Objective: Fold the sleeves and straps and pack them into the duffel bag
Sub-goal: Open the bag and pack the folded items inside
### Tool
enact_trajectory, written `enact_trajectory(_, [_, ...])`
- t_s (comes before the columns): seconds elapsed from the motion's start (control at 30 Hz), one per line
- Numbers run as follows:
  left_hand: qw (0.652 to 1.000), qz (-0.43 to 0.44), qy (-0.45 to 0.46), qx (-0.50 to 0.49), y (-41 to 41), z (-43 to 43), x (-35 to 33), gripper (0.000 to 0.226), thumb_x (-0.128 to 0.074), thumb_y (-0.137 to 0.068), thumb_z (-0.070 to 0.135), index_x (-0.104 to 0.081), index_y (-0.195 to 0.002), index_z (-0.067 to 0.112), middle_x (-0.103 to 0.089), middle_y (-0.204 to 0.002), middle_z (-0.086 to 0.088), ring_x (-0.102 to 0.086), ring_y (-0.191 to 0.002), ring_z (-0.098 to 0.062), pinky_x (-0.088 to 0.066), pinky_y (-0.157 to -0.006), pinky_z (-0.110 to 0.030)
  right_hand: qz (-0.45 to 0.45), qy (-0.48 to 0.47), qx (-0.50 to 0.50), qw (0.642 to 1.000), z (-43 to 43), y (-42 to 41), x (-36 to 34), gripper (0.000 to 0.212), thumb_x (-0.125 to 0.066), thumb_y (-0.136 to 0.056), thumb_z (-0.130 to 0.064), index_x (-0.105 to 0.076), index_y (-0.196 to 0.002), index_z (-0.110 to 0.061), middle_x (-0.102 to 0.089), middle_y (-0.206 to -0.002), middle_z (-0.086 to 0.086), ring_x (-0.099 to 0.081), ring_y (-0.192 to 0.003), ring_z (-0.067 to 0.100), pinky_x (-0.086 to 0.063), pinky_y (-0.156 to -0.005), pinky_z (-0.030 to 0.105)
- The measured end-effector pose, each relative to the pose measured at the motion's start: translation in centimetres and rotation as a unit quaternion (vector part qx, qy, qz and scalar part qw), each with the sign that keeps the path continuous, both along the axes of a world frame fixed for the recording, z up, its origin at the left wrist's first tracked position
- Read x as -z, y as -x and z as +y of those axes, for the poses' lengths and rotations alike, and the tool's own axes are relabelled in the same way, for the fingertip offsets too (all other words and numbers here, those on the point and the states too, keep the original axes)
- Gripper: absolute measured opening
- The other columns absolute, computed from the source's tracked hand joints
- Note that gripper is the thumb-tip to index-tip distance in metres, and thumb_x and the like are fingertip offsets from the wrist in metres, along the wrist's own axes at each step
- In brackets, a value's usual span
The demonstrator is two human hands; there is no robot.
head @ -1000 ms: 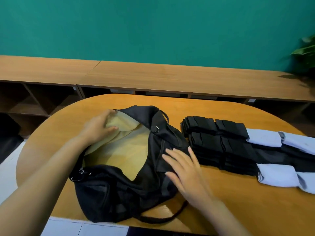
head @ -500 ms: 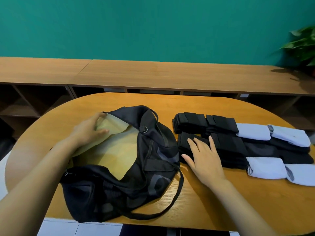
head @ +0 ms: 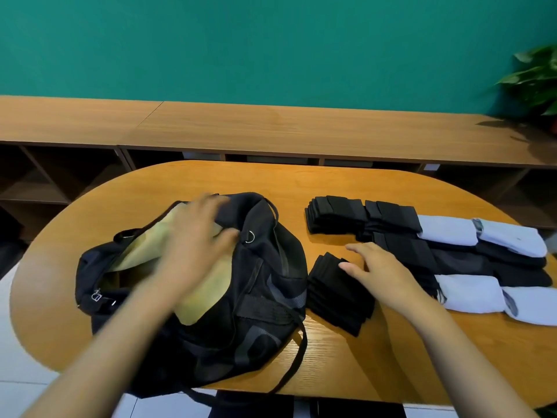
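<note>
A black duffel bag (head: 265, 285) with a yellow lining (head: 208, 294) lies open on the left of the oval wooden table (head: 346, 182). My left hand (head: 196, 245) is blurred over the bag's opening, fingers spread on the lining and rim. My right hand (head: 379, 270) rests flat on a stack of folded black sleeves (head: 337, 291) that sits just right of the bag. More folded black pieces (head: 361, 215) lie in rows further right, with folded white pieces (head: 446, 230) beyond them.
A long low wooden shelf unit (head: 271, 128) runs behind the table against a teal wall. A green plant (head: 533, 76) stands at its right end. The bag's black shoulder strap (head: 298, 357) loops over the table's near edge.
My right hand has dragged one black stack leftward, out of the rows and up to the bag. My left hand has shifted right across the bag's opening.
</note>
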State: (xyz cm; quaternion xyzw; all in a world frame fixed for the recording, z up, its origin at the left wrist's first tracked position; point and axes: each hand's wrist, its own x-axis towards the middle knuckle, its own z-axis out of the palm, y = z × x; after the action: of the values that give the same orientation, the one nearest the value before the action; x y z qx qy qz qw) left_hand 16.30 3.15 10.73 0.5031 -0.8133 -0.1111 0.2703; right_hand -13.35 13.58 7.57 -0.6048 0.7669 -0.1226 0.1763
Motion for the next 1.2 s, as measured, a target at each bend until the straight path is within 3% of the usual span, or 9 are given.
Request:
enact_trajectory(0.13, [0.962,-0.198,0.052,0.182,8.1,7.9,3.1,0.091,-0.073,-0.080,0.048,-0.025,-0.153,0.024,-0.013,-0.163,-0.003,-0.008,-0.151,-0.026,-0.005,-0.121,-0.051,-0.071,-0.104,-0.043,0.991,-1.8,0.3,-0.2,0.069,-0.061,-0.093,-0.043,-0.034,-0.151,-0.019,-0.039,-0.153,0.003,-0.040,-0.137,0.020,-0.038,-0.108,0.032])
enact_trajectory(0.23, [0.932,-0.315,0.080,0.162,10.4,9.0,6.3,0.099,-0.088,-0.056,0.050,-0.051,-0.140,0.013,-0.044,-0.150,-0.013,-0.037,-0.141,-0.031,-0.026,-0.115,-0.055,-0.087,-0.159,-0.055,0.982,-2.5,-0.1,-0.4,0.071,-0.062,-0.094,-0.040,-0.030,-0.152,-0.014,-0.037,-0.154,0.007,-0.038,-0.139,0.021,-0.036,-0.108,0.031])
enact_trajectory(0.4, [0.943,-0.236,0.194,0.132,10.9,8.8,9.7,0.048,-0.079,-0.073,0.023,-0.064,-0.118,0.016,-0.064,-0.117,-0.005,-0.058,-0.115,-0.025,-0.033,-0.111,-0.051,-0.087,-0.245,-0.017,0.966,-3.0,0.3,0.2,0.078,-0.065,-0.086,-0.054,-0.039,-0.144,-0.009,-0.051,-0.138,0.008,-0.053,-0.122,0.022,-0.047,-0.102,0.034])
enact_trajectory(0.57, [0.945,-0.215,0.218,0.113,10.6,8.7,10.9,0.047,-0.079,-0.073,0.026,-0.061,-0.116,0.018,-0.063,-0.114,-0.003,-0.057,-0.111,-0.024,-0.028,-0.114,-0.052,-0.145,-0.272,0.005,0.951,-2.2,0.6,1.2,0.054,-0.067,-0.080,-0.060,-0.060,-0.107,-0.014,-0.065,-0.104,0.003,-0.063,-0.101,0.018,-0.053,-0.092,0.030])
enact_trajectory(0.7, [0.947,-0.219,0.211,0.106,10.5,8.8,11.5,0.047,-0.081,-0.074,0.030,-0.058,-0.114,0.019,-0.062,-0.113,-0.002,-0.054,-0.112,-0.023,-0.018,-0.115,-0.053,-0.254,-0.256,0.017,0.933,-1.0,0.3,1.9,0.044,-0.071,-0.082,-0.051,-0.063,-0.107,-0.016,-0.068,-0.104,0.005,-0.066,-0.098,0.018,-0.056,-0.082,0.025])
enact_trajectory(0.87, [0.946,-0.204,0.221,0.119,10.7,8.8,10.9,0.052,-0.081,-0.073,0.033,-0.058,-0.118,0.022,-0.064,-0.114,0.000,-0.055,-0.117,-0.025,-0.014,-0.116,-0.057,-0.261,-0.194,0.050,0.944,-0.1,0.6,1.6,0.080,-0.084,-0.057,-0.061,-0.056,-0.117,-0.016,-0.067,-0.106,0.004,-0.066,-0.095,0.017,-0.059,-0.081,0.031])
enact_trajectory(1.03, [0.962,-0.143,0.199,0.121,7.3,6.6,3.6,0.089,-0.086,-0.061,0.043,-0.046,-0.137,0.023,-0.051,-0.142,-0.004,-0.046,-0.133,-0.029,-0.020,-0.113,-0.063,-0.252,-0.079,0.062,0.963,-0.3,0.4,-4.3,0.053,-0.082,-0.070,-0.044,-0.054,-0.110,-0.022,-0.064,-0.104,0.000,-0.065,-0.090,0.016,-0.056,-0.070,0.028])
enact_trajectory(1.1, [0.976,-0.125,0.174,0.032,2.8,3.2,1.5,0.069,-0.085,-0.065,0.036,-0.057,-0.127,0.025,-0.046,-0.146,-0.008,-0.044,-0.133,-0.035,-0.025,-0.110,-0.066,-0.286,-0.031,0.056,0.956,-0.8,-1.2,-6.8,0.052,-0.082,-0.066,-0.045,-0.053,-0.105,-0.028,-0.063,-0.103,-0.005,-0.065,-0.089,0.012,-0.054,-0.066,0.024])
enact_trajectory(1.2, [0.977,-0.174,-0.015,-0.123,-5.1,-3.3,0.4,0.034,-0.071,-0.086,0.022,-0.065,-0.116,0.035,-0.025,-0.158,-0.009,-0.026,-0.142,-0.040,-0.015,-0.114,-0.063,-0.368,-0.021,0.017,0.929,-3.2,-5.9,-8.0,0.071,-0.080,-0.056,-0.054,-0.056,-0.117,-0.026,-0.067,-0.110,-0.006,-0.068,-0.092,0.011,-0.057,-0.075,0.027])
